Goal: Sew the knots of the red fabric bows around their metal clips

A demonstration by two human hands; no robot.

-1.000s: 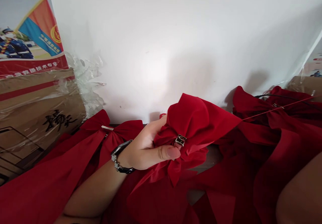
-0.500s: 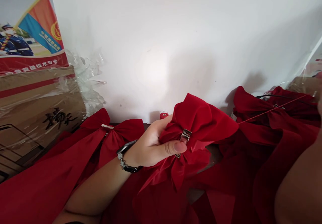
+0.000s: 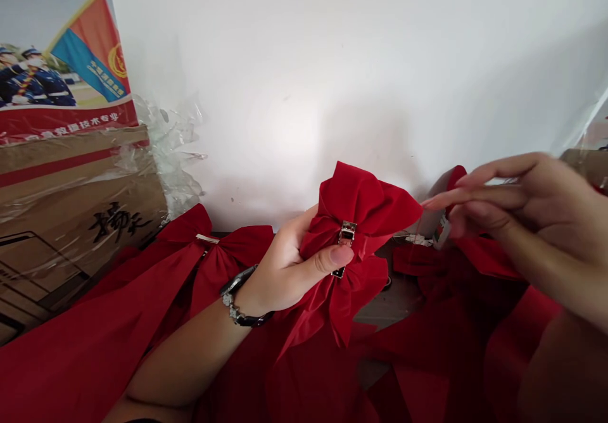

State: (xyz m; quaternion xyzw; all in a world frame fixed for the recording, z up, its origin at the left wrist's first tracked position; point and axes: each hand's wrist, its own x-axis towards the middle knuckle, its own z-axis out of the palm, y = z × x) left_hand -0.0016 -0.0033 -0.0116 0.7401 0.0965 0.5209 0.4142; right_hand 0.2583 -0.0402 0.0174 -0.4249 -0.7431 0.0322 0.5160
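The left hand [image 3: 289, 271] was wrapped tight around a big red fabric bow [image 3: 354, 204], fingers curled behind the knot and the thumb pressed on the front, right by a little metal buckle [image 3: 347, 233] sitting in the middle of the bow. So that one was definitely clamped on, and the bow was held up in the air just in front of a white wall [image 3: 285, 75], tails hanging down. There was a black-and-silver bracelet [image 3: 237, 303] on that wrist. The right hand [image 3: 517, 204] came in from the right side, fingers stretched out with the tips right at the bow's right loop, but it was blurry, so I honestly can't tell if it was pinching anything or just barely beside it. Under and around both hands were more red bows [image 3: 109, 309], heaped up on both sides, with small silver clips [image 3: 420, 239] showing just past the fingertips. Over on the left sat a cardboard box [image 3: 71, 220] with black Chinese characters on it, wrapped in clear plastic film [image 3: 175, 151], and a poster [image 3: 61, 49] with a flag and uniformed people leaned up behind it against the wall.
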